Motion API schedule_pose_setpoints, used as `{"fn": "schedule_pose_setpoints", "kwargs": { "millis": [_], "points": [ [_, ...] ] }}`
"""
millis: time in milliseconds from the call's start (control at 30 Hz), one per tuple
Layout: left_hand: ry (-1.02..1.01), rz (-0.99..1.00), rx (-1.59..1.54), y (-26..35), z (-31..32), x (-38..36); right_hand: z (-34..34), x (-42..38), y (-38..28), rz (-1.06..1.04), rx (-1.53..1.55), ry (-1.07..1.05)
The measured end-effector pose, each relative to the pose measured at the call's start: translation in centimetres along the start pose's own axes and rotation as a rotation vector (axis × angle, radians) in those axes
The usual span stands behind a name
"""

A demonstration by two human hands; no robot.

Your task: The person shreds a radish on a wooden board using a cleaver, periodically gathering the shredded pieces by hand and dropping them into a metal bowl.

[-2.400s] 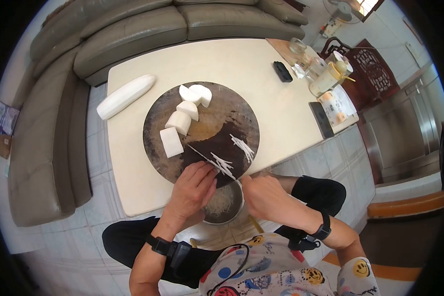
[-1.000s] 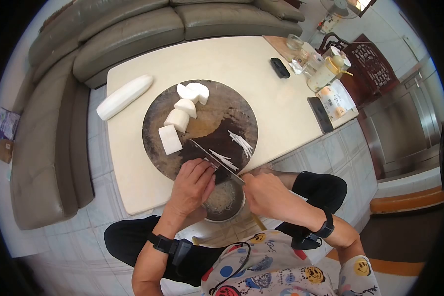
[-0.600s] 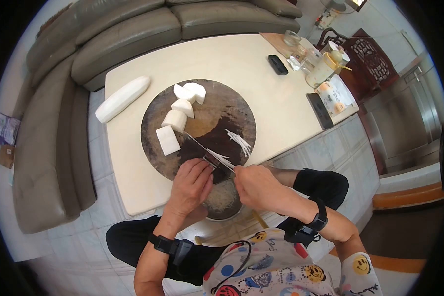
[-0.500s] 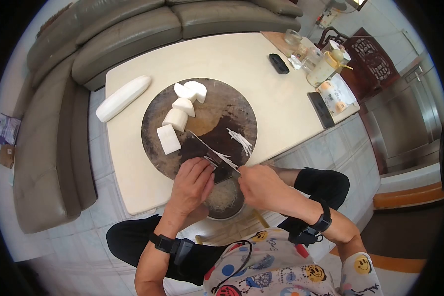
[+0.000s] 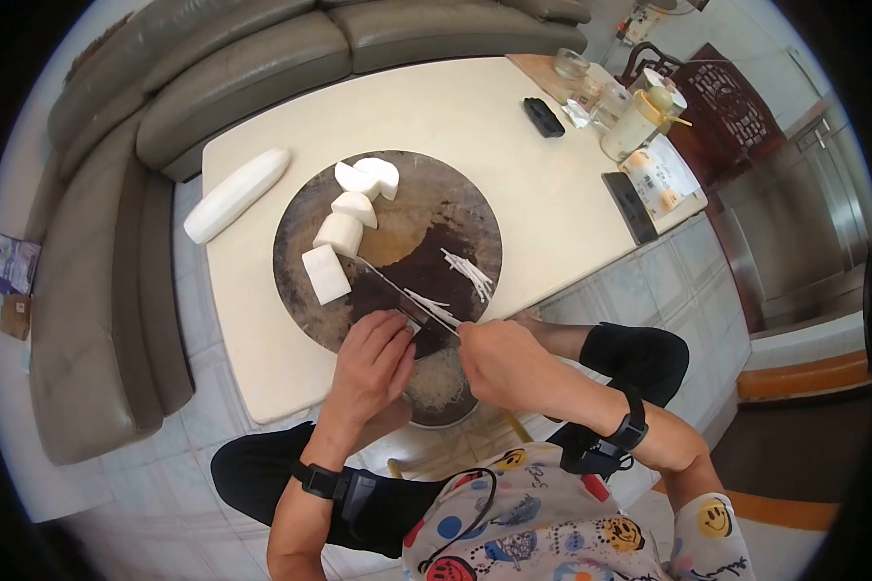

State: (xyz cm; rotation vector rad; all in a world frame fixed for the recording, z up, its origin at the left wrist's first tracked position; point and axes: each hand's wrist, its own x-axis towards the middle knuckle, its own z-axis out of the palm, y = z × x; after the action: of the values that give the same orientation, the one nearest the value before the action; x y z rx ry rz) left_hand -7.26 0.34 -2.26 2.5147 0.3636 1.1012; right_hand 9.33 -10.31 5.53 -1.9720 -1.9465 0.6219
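Note:
A round dark board [image 5: 407,208] lies on the cream table. My right hand [image 5: 499,363] is wrapped round the handle of a knife [image 5: 397,289], whose blade points up and left across the board. Thin white strips [image 5: 428,308] lie along the blade. The fingers of my left hand [image 5: 373,353] press together on a small white piece [image 5: 414,326] at the board's near edge, left of the blade. Several cut white radish pieces [image 5: 339,234] form a line on the board's left side. More strips [image 5: 468,274] lie in a small pile at the right.
A whole peeled radish [image 5: 237,196] lies on the table [image 5: 262,373] at the left. Below the board's near edge stands a bowl with shreds [image 5: 439,392]. At the right are a bottle [image 5: 632,131], glasses, a tissue pack [image 5: 657,179] and dark objects. A sofa [image 5: 252,77] stands behind.
Both hands and the knife have shifted very slightly left in the view, as has the whole scene. Their grips look the same.

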Motion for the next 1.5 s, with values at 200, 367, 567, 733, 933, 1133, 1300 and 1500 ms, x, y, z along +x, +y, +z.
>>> {"fn": "schedule_pose_setpoints", "kwargs": {
  "millis": [200,367,567,733,933,1133,1300,1500],
  "points": [
    [0.024,-0.065,-0.003,0.4,-0.1,-0.2,-1.1,-1.7,-0.7,0.051,-0.018,-0.022],
    [0.028,-0.073,0.008,0.5,-0.1,0.0,-0.9,-2.4,-1.0,0.034,-0.028,-0.075],
    [0.025,-0.104,-0.008,0.7,-0.2,0.1,0.2,-0.7,-1.7,0.000,-0.090,-0.062],
    [0.064,-0.103,-0.017,0.6,0.3,-0.2,-0.3,0.0,-0.8,0.044,-0.053,-0.034],
    [0.112,-0.115,0.029,0.9,0.7,0.2,-2.6,0.8,3.2,0.138,0.095,-0.050],
    [0.151,-0.195,0.079,1.5,1.6,1.1,-4.0,2.3,7.5,0.269,0.533,-0.120],
    [0.116,-0.196,0.160,3.4,1.4,2.0,-5.8,1.9,9.3,0.237,1.033,-0.164],
    [0.598,-1.042,-1.128,5.9,2.4,8.1,-6.4,2.3,8.3,0.205,1.396,-0.221]
  ]
}}
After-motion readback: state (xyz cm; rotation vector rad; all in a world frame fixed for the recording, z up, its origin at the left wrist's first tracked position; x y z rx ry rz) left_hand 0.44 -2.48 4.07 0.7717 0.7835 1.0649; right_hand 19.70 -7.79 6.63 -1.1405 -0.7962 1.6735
